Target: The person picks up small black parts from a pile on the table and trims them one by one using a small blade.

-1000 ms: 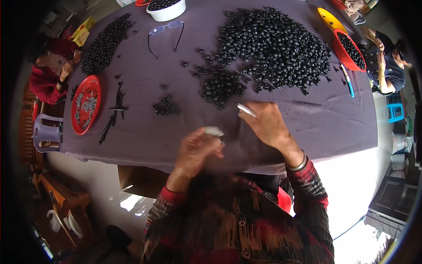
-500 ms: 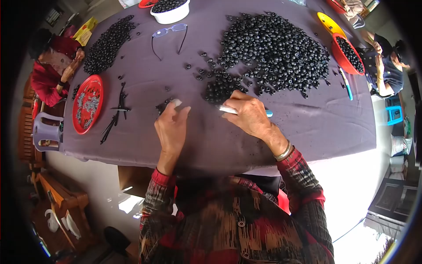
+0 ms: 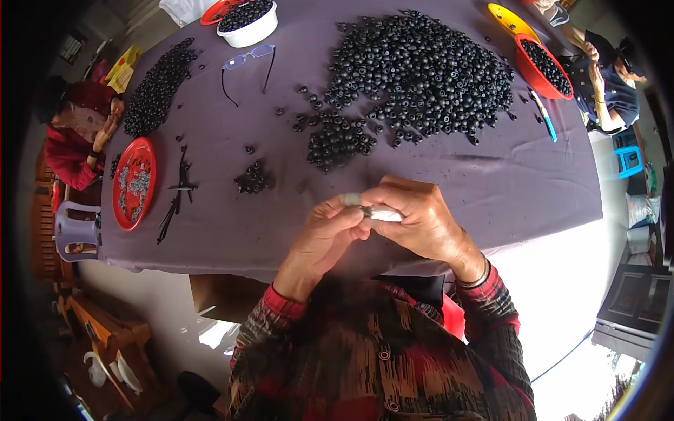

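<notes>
Gripping the white tool in curled right fingers, I pinch left fingers by its tip, contents unclear.

Legible text, labels, brands, numbers or signs: none found. Yellow packet, far left: surface detail too small to read.
</notes>
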The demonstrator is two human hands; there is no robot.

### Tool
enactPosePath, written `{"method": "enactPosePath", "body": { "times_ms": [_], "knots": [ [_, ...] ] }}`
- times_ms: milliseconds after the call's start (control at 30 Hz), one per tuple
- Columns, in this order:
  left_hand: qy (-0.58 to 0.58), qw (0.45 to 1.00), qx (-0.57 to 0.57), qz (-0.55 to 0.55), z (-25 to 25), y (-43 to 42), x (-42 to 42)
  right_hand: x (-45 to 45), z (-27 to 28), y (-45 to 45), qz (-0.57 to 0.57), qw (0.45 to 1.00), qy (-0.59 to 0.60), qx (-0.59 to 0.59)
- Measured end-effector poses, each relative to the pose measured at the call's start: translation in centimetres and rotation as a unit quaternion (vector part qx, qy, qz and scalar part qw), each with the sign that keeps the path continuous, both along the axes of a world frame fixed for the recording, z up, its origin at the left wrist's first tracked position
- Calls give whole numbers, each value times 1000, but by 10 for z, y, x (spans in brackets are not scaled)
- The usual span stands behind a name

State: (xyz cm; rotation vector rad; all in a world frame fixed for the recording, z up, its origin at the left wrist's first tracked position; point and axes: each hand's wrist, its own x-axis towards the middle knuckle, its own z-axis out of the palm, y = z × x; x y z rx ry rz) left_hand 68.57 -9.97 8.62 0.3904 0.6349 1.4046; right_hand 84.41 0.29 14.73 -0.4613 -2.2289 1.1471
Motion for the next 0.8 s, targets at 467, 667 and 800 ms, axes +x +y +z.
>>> {"method": "enactPosePath", "body": {
  "times_ms": [467, 667, 800],
  "knots": [
    [-26, 999, -4, -23, 12, 1, 12, 9, -8, 5, 37, 971, 26, -233],
    [14, 999, -13, -30, 3, 6, 4, 4, -14, 4, 56, 909, 68, -407],
    [-20, 999, -3, -33, -2, 9, 2, 2, -14, 11, 54, 929, 53, -361]
  ]
}}
